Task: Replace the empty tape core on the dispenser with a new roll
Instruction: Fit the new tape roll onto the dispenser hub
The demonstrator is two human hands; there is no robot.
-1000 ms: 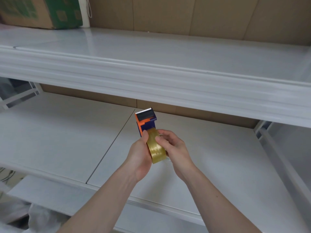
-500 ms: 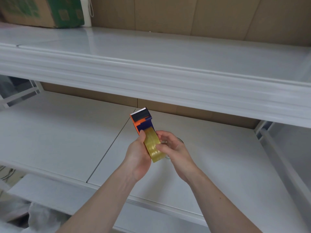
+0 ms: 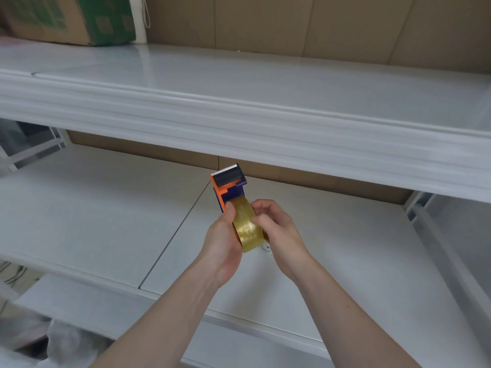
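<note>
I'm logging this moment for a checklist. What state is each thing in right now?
Tape roll: on the dispenser, gripped from both sides.
Dispenser: held above the lower shelf, cutter end pointing away.
Left hand: closed on dispenser and roll.
Right hand: fingers on the roll.
Cardboard box: on the upper shelf.

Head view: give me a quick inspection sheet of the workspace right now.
Surface: white lower shelf, bare where visible.
Job's things: orange-and-blue dispenser, toothed blade end pointing away; yellowish tape roll on it, held above the shelf.
Clutter: cardboard box on upper shelf, far left.
Hands: left hand grips the dispenser side; right hand fingers on the roll.
Cables: thin cord hanging beside the box.
Surroundings: brown panel wall behind.
</note>
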